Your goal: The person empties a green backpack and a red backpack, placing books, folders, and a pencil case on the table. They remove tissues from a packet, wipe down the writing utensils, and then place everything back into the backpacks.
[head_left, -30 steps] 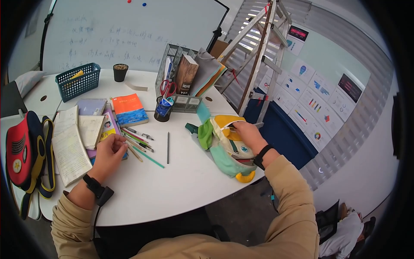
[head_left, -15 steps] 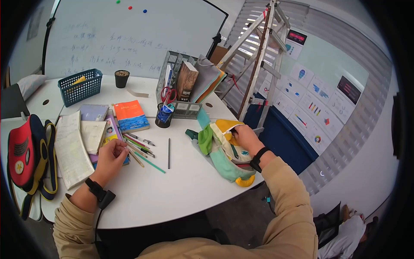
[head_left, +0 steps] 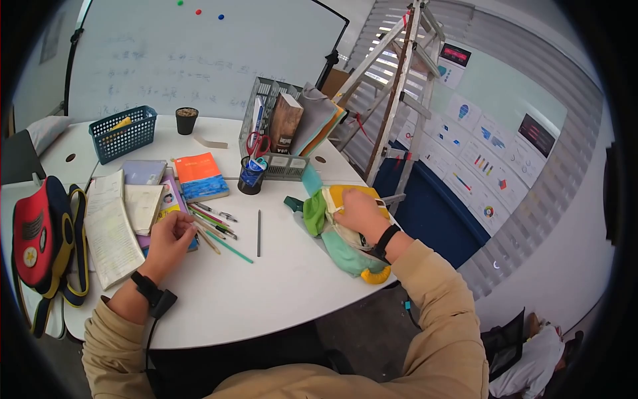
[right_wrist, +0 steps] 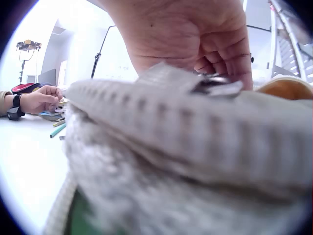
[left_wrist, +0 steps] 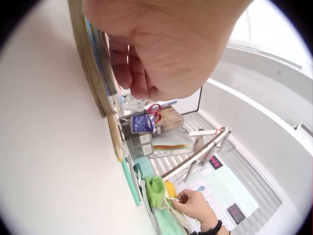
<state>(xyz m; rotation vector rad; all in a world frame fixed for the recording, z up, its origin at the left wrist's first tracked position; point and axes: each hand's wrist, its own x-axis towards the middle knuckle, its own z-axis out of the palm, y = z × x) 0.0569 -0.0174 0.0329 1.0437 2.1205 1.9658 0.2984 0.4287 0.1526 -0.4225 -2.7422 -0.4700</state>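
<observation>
A small soft backpack in cream, mint, green and yellow lies at the table's right edge. My right hand is over its upper part, thumb and fingers pinching at the zipper edge in the left wrist view. Close to those fingertips, a small metal piece shows in the right wrist view. My left hand hovers loosely curled and holds nothing, beside several pens and pencils and the stacked books. A lone grey pencil lies between the two hands.
Open notebooks and an orange-blue book lie left. A red-navy bag is at the left edge. Behind stand a mesh pen cup with scissors, a file rack, a blue basket and a plant pot. A stepladder stands beyond.
My right hand has moved left across the top of the backpack, from its right side towards the green part. The left hand stays about where it was.
</observation>
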